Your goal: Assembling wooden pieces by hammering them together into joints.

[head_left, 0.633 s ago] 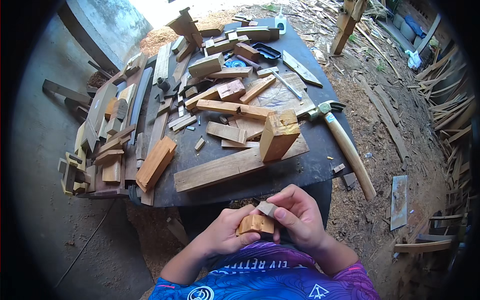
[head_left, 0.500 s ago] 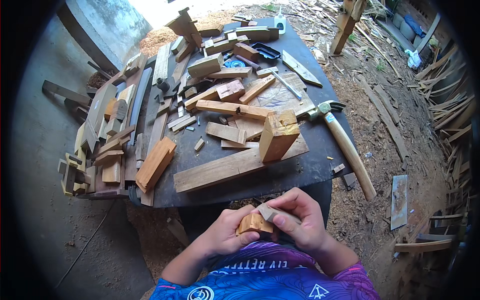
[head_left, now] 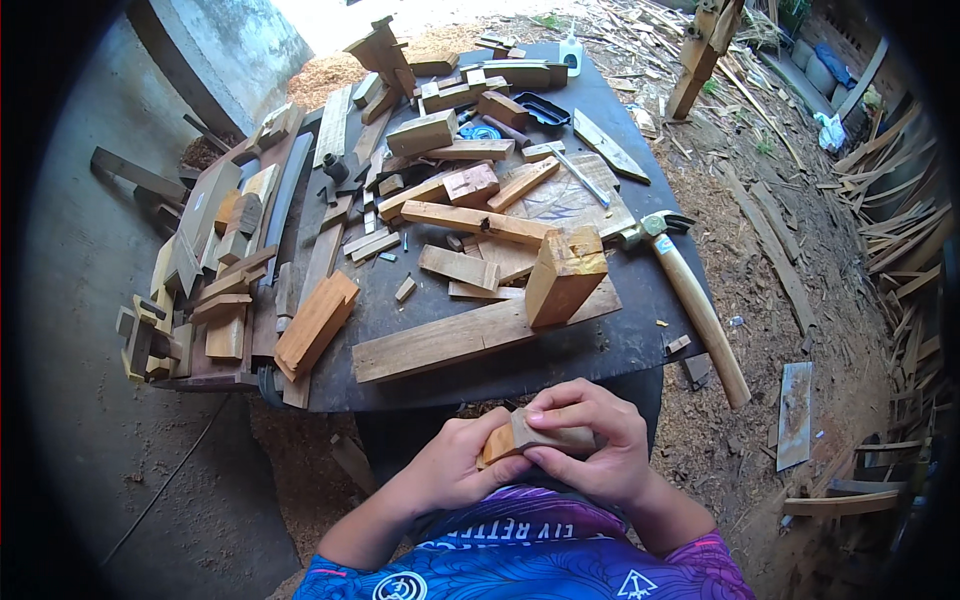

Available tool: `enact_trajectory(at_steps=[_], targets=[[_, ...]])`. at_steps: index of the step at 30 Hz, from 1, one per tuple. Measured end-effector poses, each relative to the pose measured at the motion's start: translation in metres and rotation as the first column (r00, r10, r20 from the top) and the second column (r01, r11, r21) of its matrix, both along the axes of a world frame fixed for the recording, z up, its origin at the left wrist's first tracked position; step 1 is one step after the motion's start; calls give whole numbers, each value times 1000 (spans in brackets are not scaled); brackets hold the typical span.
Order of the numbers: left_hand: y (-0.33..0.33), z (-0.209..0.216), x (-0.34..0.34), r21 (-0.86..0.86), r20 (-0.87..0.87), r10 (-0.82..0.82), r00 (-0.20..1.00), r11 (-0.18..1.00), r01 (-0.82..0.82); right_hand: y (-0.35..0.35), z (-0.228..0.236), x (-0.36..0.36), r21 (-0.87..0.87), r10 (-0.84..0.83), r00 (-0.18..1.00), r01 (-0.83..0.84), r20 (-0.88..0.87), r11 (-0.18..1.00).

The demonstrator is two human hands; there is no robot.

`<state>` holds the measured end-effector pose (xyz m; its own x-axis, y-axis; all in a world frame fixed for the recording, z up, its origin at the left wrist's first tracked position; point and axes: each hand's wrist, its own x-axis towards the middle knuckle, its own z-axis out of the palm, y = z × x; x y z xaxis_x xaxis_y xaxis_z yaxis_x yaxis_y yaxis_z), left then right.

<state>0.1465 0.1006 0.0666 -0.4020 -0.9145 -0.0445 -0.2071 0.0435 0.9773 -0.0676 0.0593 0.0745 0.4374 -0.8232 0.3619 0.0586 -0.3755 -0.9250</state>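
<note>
Close to my body, off the table's near edge, my left hand point(head_left: 450, 462) is closed around a small orange-brown wooden block point(head_left: 497, 445). My right hand point(head_left: 606, 442) pinches a folded grey-brown piece of sandpaper point(head_left: 548, 437) between thumb and fingers. The sandpaper lies over the block's top and right side, hiding much of it. Beyond my hands, a thick wooden block point(head_left: 566, 280) stands upright on a long flat board point(head_left: 440, 343).
A dark table point(head_left: 400, 300) carries many wood offcuts. A claw hammer point(head_left: 695, 300) overhangs its right edge. At the back are a white bottle point(head_left: 570, 55) and a black tray point(head_left: 543, 108). Planks and wood pieces point(head_left: 215, 270) crowd the left; scrap wood point(head_left: 905, 220) is heaped at right.
My right hand has shifted slightly left, bringing the sandpaper farther over the block, so less of the block shows. The table scene has moved slightly within the picture.
</note>
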Motion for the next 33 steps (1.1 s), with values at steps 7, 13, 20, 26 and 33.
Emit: enact_trajectory(at_steps=[7,13,20,26,33], targets=[[2,1,3,138,-91,41,995,990,-28,-2,6,0,68,-1,999,4,-48,998],[4,-1,5,402,-301,33,953,911,96,-5,-2,1,216,-10,1000,16,-28,976],[1,-4,-2,569,-395,185,900,818,82,-3,1,5,198,-45,993,66,-107,978],[-2,-2,-1,661,-435,245,866,740,123,-5,5,7,117,-28,987,47,-160,992],[-2,3,4,662,-479,252,841,733,157,-2,5,9,243,-30,994,55,-108,968]])
